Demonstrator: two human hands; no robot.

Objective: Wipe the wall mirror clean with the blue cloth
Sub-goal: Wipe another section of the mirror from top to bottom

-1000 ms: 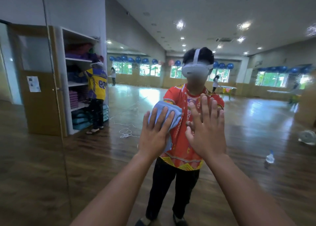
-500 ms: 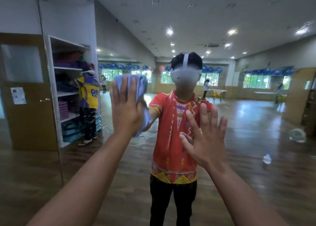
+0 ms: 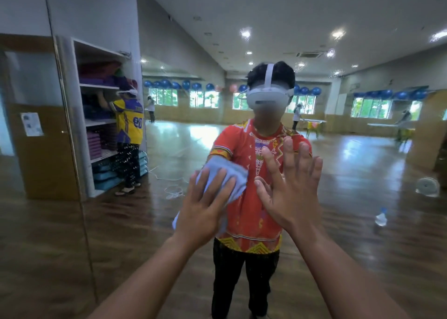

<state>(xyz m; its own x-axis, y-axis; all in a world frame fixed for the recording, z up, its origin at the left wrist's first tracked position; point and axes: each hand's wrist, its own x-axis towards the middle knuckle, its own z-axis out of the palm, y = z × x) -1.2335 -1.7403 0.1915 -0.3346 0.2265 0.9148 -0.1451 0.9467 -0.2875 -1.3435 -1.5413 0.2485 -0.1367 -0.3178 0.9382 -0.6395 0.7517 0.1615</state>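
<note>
Two grips at the large glass wall mirror (image 3: 362, 222) | left grip (image 3: 205, 205) flat, pressing crumpled light-blue cloth (image 3: 226, 172) to it, cloth bunched beyond that grip | right grip (image 3: 290, 188) wide, empty, just beside | best: even pressure, overlapping strokes, bare palm off glass.

blue cloth (image 3: 223, 177), bunched, flat against wall mirror (image 3: 362, 197)

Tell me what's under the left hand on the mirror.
The blue cloth lies under the left hand, its edges showing above and below. The mirror behind it is hidden.
</note>
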